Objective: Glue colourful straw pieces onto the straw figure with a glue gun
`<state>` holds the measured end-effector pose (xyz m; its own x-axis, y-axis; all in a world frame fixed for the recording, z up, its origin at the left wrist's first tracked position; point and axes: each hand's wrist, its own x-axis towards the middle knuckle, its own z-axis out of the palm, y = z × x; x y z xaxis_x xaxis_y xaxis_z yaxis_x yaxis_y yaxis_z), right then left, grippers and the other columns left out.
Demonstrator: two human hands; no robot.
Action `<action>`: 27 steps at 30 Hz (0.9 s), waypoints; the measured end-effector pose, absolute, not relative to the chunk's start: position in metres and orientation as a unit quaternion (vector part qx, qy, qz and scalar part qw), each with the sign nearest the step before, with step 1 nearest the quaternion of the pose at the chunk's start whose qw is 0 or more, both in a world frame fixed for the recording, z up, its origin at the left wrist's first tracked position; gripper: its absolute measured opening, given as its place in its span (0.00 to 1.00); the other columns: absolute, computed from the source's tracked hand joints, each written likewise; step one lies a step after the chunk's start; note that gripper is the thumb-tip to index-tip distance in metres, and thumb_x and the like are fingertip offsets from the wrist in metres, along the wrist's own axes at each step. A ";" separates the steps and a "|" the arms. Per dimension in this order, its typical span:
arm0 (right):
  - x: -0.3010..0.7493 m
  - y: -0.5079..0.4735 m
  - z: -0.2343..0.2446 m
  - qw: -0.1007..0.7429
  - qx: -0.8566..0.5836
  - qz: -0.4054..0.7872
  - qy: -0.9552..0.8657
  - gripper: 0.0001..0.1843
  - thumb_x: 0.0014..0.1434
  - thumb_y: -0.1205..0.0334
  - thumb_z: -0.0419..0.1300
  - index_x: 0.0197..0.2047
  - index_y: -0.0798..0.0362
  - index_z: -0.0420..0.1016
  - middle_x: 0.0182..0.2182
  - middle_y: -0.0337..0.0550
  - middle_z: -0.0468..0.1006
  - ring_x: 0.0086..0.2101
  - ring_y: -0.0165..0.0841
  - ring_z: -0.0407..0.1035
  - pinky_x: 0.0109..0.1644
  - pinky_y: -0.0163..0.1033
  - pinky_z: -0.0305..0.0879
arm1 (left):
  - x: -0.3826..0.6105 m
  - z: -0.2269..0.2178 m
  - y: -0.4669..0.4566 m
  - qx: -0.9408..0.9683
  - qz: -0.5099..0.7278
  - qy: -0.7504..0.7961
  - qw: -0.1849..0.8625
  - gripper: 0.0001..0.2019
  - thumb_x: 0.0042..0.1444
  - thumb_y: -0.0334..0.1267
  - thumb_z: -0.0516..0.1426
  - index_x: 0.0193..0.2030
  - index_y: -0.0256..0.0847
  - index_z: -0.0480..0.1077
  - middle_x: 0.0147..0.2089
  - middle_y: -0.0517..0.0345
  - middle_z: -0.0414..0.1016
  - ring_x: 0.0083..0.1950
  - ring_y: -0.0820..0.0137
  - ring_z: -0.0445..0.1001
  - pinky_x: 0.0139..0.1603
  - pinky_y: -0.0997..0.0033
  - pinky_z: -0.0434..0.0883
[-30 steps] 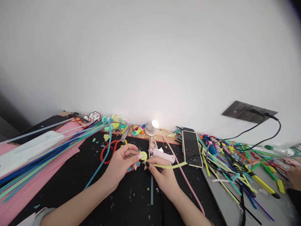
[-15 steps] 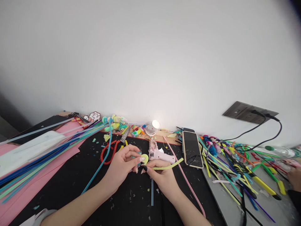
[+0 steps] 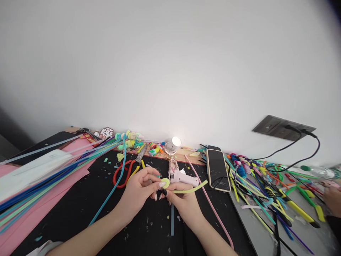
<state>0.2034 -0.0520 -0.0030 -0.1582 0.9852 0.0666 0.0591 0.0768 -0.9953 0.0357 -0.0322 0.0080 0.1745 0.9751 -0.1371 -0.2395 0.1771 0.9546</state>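
Between my hands is a pale yellow pipe cleaner (image 3: 190, 190), one end wound into a small flat coil. My left hand (image 3: 142, 186) pinches the coil between thumb and fingers. The fingers of my right hand (image 3: 183, 201) are closed on the pipe cleaner right beside the coil, and its loose tail sticks out to the right. Just behind my hands lies a pink glue gun (image 3: 183, 177), partly covered by my right hand. To the left of my left hand rest red-handled pliers (image 3: 117, 177).
Long pipe cleaners (image 3: 61, 167) lie over pink sheets at left. A paper cup (image 3: 173, 145) stands by the wall. On the right are a phone (image 3: 217, 167), yellow-black pliers (image 3: 298, 211), cables, and another person's hand (image 3: 331, 197) at the edge.
The yellow coil has turned to show more of its flat face and sits slightly lower and to the right. My left hand has shifted a little with it; my right hand has barely moved.
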 end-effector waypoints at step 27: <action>0.203 -0.052 -0.009 0.491 -0.456 0.518 -0.532 0.13 0.54 0.52 0.70 0.25 0.51 0.80 0.22 0.39 0.78 0.21 0.28 0.62 0.26 0.34 0.60 | 0.034 0.012 -0.033 0.452 0.482 0.437 0.610 0.18 0.43 0.43 0.70 0.36 0.39 0.70 0.27 0.62 0.79 0.19 0.75 0.70 0.23 0.73 0.68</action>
<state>0.2031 -0.0520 -0.0089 -0.1022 0.9935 0.0496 -0.0239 0.0474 -0.9986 0.0336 -0.0333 0.0115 0.1534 0.9833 -0.0974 -0.1921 0.1263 0.9732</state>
